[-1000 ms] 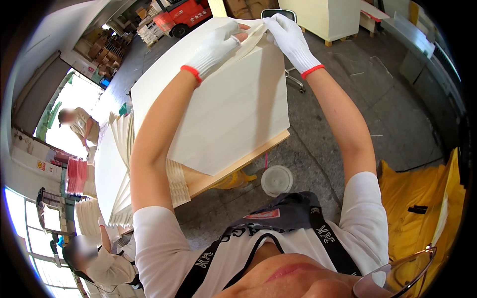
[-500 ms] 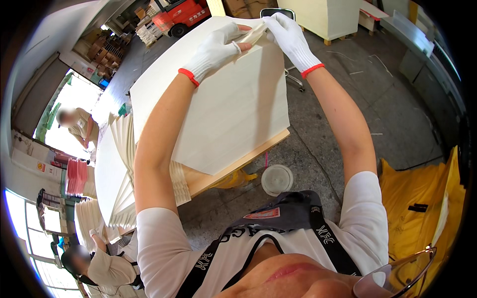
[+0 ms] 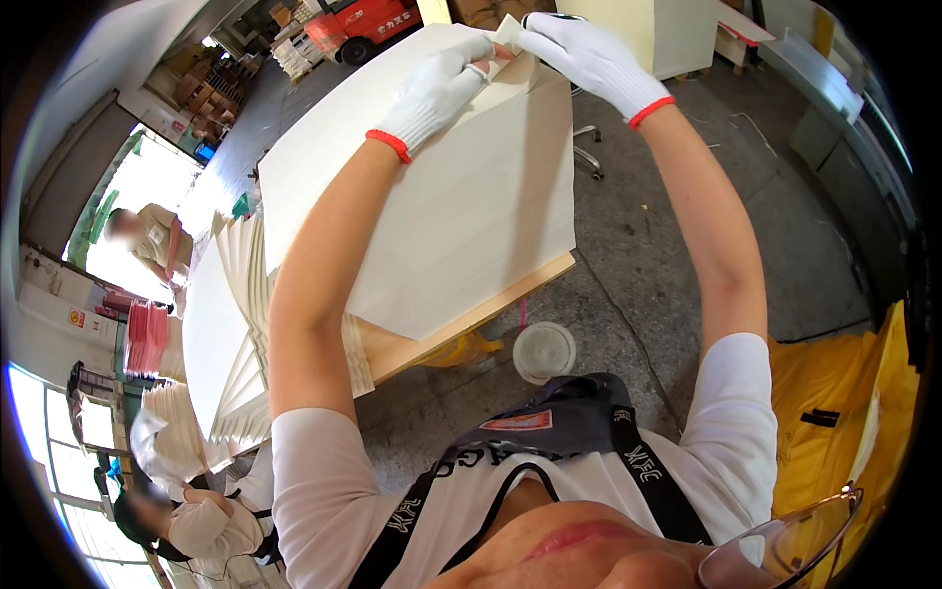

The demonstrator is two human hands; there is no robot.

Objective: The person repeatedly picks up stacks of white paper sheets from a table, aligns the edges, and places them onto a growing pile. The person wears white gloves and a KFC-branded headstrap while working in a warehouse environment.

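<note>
Large white paper sheets (image 3: 451, 236) lie stacked on a wooden board (image 3: 471, 312) before me. At the far edge, a narrow flap of sheet (image 3: 507, 37) stands raised and bent between my gloved hands. My left hand (image 3: 439, 90), in a white knit glove with red cuff and bare fingertips, is closed on the flap's left side. From the right, my right hand (image 3: 592, 59), gloved the same way, reaches to the flap's end with fingers together at the paper; its fingertips are partly hidden.
Fanned stacks of cream sheets (image 3: 245, 285) lie left of the board. A white bucket (image 3: 545, 353) stands on the floor below, with yellow fabric (image 3: 834, 422) at right. A red forklift (image 3: 363, 27) is far back. Two co-workers (image 3: 157, 245) are at left.
My right hand has shifted right and slightly up, its fingers now more level. My left hand has moved slightly right. The raised flap stands more upright.
</note>
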